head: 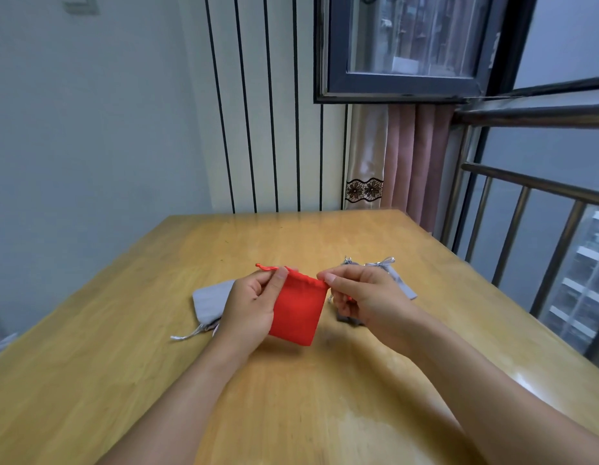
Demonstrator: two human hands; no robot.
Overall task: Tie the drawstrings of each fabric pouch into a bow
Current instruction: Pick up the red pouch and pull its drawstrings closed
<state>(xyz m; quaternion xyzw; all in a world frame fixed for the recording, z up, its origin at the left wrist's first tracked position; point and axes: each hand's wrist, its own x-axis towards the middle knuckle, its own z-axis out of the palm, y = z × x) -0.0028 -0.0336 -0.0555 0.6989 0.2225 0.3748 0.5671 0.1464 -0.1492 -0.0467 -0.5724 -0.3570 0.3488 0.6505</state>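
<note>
A red fabric pouch [298,310] hangs above the wooden table [291,397], held between both hands. My left hand [249,308] pinches its left top corner, where a red drawstring [266,267] sticks out to the left. My right hand [362,297] pinches the right top corner and the drawstring there. A grey pouch [212,305] lies flat on the table behind my left hand, its pale strings [187,335] trailing toward me. Another grey pouch [400,283] lies behind my right hand, with a bow [380,263] at its far end.
A striped wall and a pale curtain [368,162] stand behind the table's far edge. A metal railing [526,209] and window run along the right side. Bare wood stretches in front of my forearms.
</note>
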